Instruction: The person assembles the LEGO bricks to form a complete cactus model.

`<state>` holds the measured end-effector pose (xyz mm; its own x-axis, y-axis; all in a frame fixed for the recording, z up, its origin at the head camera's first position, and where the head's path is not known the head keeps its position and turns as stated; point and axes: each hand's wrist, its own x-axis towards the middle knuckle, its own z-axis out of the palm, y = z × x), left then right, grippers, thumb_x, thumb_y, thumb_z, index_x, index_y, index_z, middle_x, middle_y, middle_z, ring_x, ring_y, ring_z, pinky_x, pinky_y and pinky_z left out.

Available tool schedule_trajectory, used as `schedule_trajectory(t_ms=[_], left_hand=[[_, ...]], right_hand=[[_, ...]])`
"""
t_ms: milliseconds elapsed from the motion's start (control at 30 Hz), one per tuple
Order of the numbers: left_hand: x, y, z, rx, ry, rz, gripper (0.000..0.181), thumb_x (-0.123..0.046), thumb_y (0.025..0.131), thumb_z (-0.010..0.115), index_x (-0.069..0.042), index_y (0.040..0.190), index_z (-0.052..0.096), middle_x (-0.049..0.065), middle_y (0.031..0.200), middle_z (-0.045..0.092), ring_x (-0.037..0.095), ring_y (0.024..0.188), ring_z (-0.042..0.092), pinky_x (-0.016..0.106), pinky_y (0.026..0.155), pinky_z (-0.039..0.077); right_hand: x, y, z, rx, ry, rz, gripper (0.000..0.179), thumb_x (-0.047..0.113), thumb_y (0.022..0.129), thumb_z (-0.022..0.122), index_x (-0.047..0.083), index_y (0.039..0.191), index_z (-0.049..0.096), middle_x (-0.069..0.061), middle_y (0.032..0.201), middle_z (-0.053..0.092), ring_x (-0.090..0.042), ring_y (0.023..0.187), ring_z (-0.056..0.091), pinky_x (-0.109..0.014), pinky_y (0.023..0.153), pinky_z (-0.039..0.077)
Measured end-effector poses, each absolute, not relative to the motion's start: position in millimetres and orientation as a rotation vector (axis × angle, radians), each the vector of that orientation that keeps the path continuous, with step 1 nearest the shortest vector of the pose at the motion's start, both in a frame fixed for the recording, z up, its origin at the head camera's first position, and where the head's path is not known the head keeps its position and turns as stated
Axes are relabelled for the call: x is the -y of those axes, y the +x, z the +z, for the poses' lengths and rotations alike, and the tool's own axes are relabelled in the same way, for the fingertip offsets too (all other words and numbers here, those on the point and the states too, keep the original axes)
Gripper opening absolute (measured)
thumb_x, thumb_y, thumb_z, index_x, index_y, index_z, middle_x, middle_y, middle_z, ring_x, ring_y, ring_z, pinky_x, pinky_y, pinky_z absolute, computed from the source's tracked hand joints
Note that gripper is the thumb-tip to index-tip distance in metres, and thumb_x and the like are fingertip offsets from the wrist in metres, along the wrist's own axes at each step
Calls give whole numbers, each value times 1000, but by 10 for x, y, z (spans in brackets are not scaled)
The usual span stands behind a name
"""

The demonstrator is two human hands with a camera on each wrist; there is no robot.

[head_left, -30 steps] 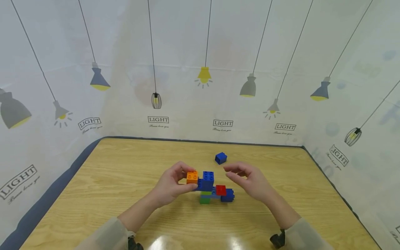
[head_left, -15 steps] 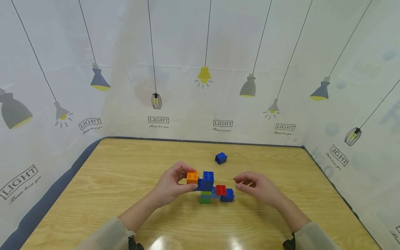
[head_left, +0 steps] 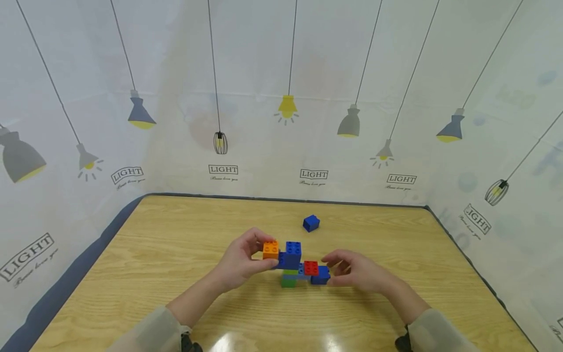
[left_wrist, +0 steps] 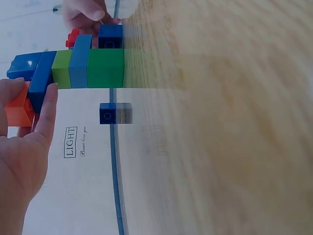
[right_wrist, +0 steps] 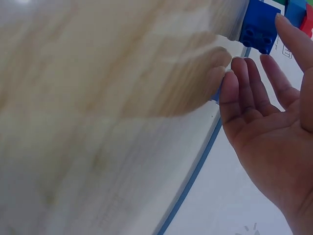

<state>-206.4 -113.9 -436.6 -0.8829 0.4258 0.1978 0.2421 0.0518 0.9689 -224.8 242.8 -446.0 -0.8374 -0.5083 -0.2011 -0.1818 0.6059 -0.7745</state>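
Observation:
A joined build of toy building bricks [head_left: 293, 258] stands on the table. Its base is a green brick [left_wrist: 105, 68], with a light blue and a lime brick above. At its upper left end, my left hand [head_left: 239, 261] pinches around the orange brick [head_left: 270, 250] and the long blue brick [left_wrist: 42, 81] under it. A red brick [head_left: 311, 267] sits on the light blue arm, and a blue brick [head_left: 319, 276] lies at the right end, studs facing right. My right hand [head_left: 358, 271] is beside that blue brick, fingers loosely curved, thumb close to its studded end, holding nothing.
One loose blue brick [head_left: 311, 223] lies on its side behind the build. The wooden table [head_left: 176, 234] ends at a dark edge, where a white sheet printed with lamps [head_left: 259, 146] rises on three sides.
My right hand first moves right and toward me, away from above the table behind the build, then left to the blue brick at the right end. My left hand keeps its grip.

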Motion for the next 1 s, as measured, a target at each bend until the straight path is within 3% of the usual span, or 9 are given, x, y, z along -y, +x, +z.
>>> schedule_trajectory(t_ms=[633,1000], left_hand=[[1130,-2071,-4379,-2181,693,1942,39,-2,96,83,-10,129,63,14,134,68,29,115,67,24,94,61],[1131,-2064,-4355,-2173,677,1945,41,-1,95,83,-10,130,63,14,135,67,29,116,66,25,96,61]], right_hand=[[-2426,-2246,-4457,-2473,-440,-1030,40,28,95,88,17,130,73,-3,125,71,-22,112,65,-46,99,58],[-2550,-2208,-4399,-2533,-445,-1116,38,25,99,83,14,133,71,-5,125,73,-22,110,67,-37,88,58]])
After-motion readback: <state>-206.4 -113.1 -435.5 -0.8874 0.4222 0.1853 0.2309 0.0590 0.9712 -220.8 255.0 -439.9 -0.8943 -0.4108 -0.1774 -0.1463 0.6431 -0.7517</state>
